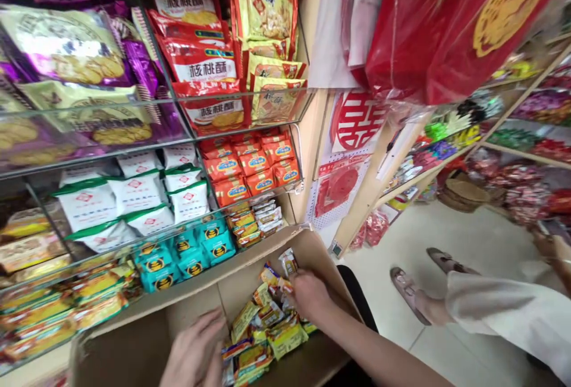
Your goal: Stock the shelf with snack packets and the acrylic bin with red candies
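Note:
An open cardboard box (191, 301) stands before me, with a heap of small wrapped snack packets (267, 321) in yellow, orange and silver. My right hand (312, 296) reaches into the right part of the box. Its fingers are curled round a small snack packet (284, 285), partly hidden by them. Just beyond the fingertips is a silver packet (288, 261). Over the left part of the heap, my left hand (196, 345) is somewhat blurred; its fingers are stretched out and nothing shows in them.
Shelves behind the box hold teal packets (182, 256), white bags (140, 194), red packets (254, 164) and larger biscuit bags (205, 69). Red bags (428, 24) hang at upper right. A person in light trousers (499, 304) stands on the tiled floor at right.

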Action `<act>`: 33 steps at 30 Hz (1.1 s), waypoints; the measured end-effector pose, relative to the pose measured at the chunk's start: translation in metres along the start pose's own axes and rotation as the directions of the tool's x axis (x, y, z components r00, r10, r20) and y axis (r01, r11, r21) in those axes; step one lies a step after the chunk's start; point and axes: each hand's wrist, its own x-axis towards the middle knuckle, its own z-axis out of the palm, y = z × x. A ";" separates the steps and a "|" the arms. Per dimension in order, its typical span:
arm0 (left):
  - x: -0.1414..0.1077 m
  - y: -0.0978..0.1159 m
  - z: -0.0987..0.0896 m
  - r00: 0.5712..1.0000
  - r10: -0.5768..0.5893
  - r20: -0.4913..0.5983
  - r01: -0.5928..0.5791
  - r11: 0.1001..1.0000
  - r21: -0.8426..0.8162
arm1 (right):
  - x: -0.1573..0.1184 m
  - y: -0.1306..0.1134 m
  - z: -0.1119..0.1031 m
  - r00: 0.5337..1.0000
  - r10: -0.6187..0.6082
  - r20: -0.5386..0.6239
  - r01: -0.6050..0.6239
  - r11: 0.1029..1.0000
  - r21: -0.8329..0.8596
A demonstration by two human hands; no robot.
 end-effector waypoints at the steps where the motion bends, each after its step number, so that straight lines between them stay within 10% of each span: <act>1: -0.002 0.009 0.013 0.988 -0.150 0.044 0.154 0.981 -0.118 | -0.006 -0.003 -0.007 1.000 -0.014 0.005 0.013 0.989 0.146; 4: 0.001 0.036 0.040 0.828 -0.478 0.293 0.557 0.647 -0.521 | -0.023 -0.017 -0.024 0.991 -0.078 0.107 -0.026 0.679 0.734; 7: 0.009 0.052 0.045 0.708 -0.466 0.531 0.696 0.331 -0.637 | -0.034 -0.030 -0.026 0.976 -0.140 0.164 -0.121 0.273 0.954; 9: 0.009 0.053 0.043 0.667 -0.464 0.583 0.736 0.292 -0.610 | -0.037 -0.032 -0.018 0.973 -0.152 0.172 -0.141 0.196 0.971; 11: 0.005 0.045 0.040 0.652 -0.464 0.600 0.758 0.417 -0.501 | -0.038 -0.028 -0.006 0.966 -0.169 0.197 -0.150 0.258 0.954; 14: -0.008 0.019 0.037 0.650 -0.482 0.588 0.715 0.651 -0.256 | -0.036 -0.010 0.008 0.956 -0.203 0.214 -0.049 0.606 0.794; 18: -0.023 -0.027 0.033 0.642 -0.612 0.463 0.702 0.711 -0.034 | -0.023 0.018 0.008 0.990 -0.119 0.081 0.086 0.938 0.335; 33: -0.041 -0.098 0.049 0.723 -0.684 0.100 0.644 0.719 0.260 | 0.072 0.007 0.032 0.992 0.110 0.058 -0.104 0.989 -0.103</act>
